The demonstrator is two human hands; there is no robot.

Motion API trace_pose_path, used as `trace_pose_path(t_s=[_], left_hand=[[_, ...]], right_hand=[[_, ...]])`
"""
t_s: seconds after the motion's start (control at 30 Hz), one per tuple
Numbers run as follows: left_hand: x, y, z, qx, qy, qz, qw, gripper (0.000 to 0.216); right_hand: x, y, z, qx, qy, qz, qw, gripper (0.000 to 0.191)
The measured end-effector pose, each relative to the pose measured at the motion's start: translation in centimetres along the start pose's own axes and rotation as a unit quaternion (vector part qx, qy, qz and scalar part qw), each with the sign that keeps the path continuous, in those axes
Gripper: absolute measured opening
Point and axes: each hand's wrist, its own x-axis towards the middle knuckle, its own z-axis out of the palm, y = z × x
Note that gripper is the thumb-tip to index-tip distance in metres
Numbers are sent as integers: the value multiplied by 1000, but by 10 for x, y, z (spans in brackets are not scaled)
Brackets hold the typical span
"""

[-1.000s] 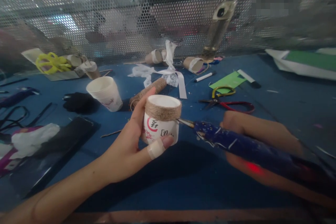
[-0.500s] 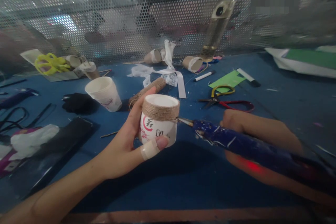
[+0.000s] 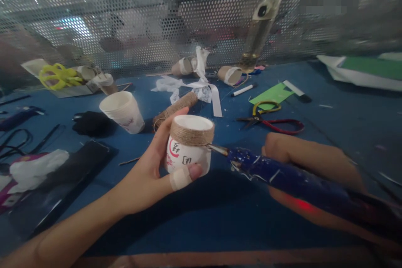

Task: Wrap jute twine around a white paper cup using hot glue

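Note:
A white paper cup (image 3: pixel 190 157) with red and black print is held upright by my left hand (image 3: pixel 153 171), the bandaged thumb lying across its front. Twine (image 3: pixel 192 135) is wound in several rows around the cup's upper part, just under the rim. My right hand (image 3: pixel 301 159) grips a blue hot glue gun (image 3: pixel 282 176), with strings of dried glue on its front end. Its metal nozzle meets the lower edge of the twine at the cup's right side. A roll of twine (image 3: pixel 177 109) lies behind the cup.
Stacked paper cups (image 3: pixel 124 111) lean at the left, near a black bundle (image 3: pixel 94 122). Scissors (image 3: pixel 264 118), green paper (image 3: pixel 270 94) and a marker (image 3: pixel 243 90) lie to the right. White lace (image 3: pixel 201 88) and a clear bottle (image 3: pixel 259 37) stand before the perforated metal screen (image 3: pixel 188 21).
The glue gun's nozzle has shifted slightly left along the twine's lower edge. The cup has turned a little in my left hand, its print moving left.

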Motion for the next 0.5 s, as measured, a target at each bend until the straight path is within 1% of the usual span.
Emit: trace_pose_path(t_s=[0.07,0.1,0.27,0.4,0.5], left_hand=[[1,-1,-1,-10,8,13,1000,98],[1,-1,-2,-15,8,18,1000,96],[0,-2,-5,-13,-6,10,1000,84],[0,-1,-2,7,-6,-4,1000,88],[0,-1,1,1,7,-6,1000,92]], right_hand=[[1,-4,-2,0,-3,39,999,27],[2,-6,-3,6,-4,47,999,27],[3,-8,-3,11,6,29,999,25],[0,-8,-1,6,0,31,999,28],[-2,-12,-1,-11,-3,42,999,27]])
